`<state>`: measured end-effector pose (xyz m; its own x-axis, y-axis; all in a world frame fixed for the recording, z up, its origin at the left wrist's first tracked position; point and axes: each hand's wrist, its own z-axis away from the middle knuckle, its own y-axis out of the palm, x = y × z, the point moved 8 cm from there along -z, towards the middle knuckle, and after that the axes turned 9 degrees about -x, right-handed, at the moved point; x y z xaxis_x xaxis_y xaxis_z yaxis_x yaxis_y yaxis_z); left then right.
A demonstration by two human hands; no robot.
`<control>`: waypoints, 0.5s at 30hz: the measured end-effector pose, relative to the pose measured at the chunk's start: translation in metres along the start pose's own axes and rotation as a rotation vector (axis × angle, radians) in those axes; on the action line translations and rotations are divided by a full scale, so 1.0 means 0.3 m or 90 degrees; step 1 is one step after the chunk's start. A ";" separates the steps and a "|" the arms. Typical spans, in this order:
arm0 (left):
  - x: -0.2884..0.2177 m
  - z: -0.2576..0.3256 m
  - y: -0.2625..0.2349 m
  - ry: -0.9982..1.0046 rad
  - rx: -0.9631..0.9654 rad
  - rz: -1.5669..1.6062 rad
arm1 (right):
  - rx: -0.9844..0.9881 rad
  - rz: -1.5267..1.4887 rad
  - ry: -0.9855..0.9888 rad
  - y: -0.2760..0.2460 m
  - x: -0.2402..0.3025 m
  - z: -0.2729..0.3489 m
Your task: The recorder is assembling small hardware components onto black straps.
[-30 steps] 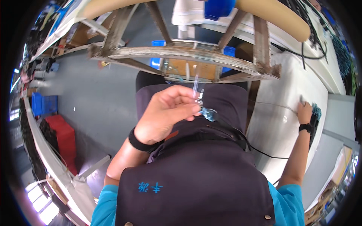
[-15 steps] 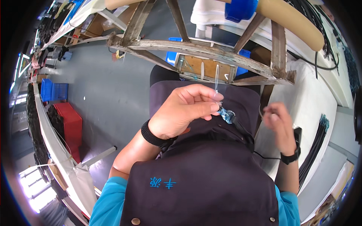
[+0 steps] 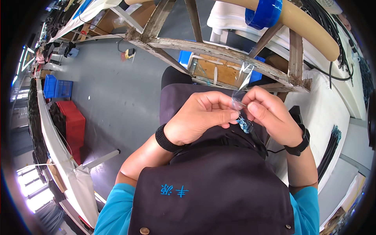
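Both hands meet just right of the frame's centre, above the person's lap. The left hand (image 3: 199, 119) is curled, its thumb and forefinger pinched onto the lower end of a clear plastic strip (image 3: 242, 84). The right hand (image 3: 270, 117) faces it, fingertips closed on the same strip from the other side — the two sets of fingertips touch or nearly touch. The strip rises from the pinch point toward the upper centre-right, thin and see-through, tilted slightly to the right.

Just below the fingertips hangs a small blue item (image 3: 244, 125); its kind cannot be told, and whether either hand grips it directly is unclear.

A black band sits on the left wrist; a black watch (image 3: 299, 145) sits on the right wrist. A dark apron (image 3: 219, 196) with blue embroidery covers the lower centre of the frame, over turquoise sleeves.

Across the upper half runs a wooden frame (image 3: 219, 49) of weathered beams. Above it, upper right, a cardboard tube (image 3: 309, 25) carries a blue tape roll (image 3: 264, 13). At the left edge stand a red crate (image 3: 72, 125) and — further up — a blue crate (image 3: 58, 87) on the grey floor. A bundle of black cables (image 3: 331, 150) lies on the white table at the right.
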<state>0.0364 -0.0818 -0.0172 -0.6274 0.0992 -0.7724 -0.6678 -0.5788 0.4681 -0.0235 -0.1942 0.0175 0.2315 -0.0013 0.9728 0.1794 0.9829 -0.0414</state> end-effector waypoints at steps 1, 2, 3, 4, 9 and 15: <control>-0.006 0.002 -0.003 0.009 -0.007 -0.001 | 0.009 0.014 -0.001 0.006 0.002 -0.011; -0.011 0.004 -0.006 0.017 -0.014 -0.003 | 0.018 0.027 -0.002 0.010 0.001 -0.015; -0.012 0.005 -0.007 0.017 -0.014 -0.003 | 0.018 0.028 -0.003 0.007 -0.003 -0.016; -0.009 0.006 -0.010 0.011 -0.015 -0.004 | 0.021 0.037 0.009 0.003 -0.015 -0.016; -0.008 0.010 -0.015 0.004 -0.021 -0.014 | 0.013 0.066 0.015 -0.007 -0.023 0.000; -0.009 0.011 -0.009 0.015 -0.029 -0.026 | 0.026 -0.054 0.080 -0.002 -0.026 -0.004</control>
<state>0.0386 -0.0777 -0.0149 -0.5899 0.1056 -0.8006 -0.6734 -0.6114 0.4155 -0.0242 -0.1949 0.0097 0.3351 -0.1054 0.9363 0.1643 0.9850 0.0521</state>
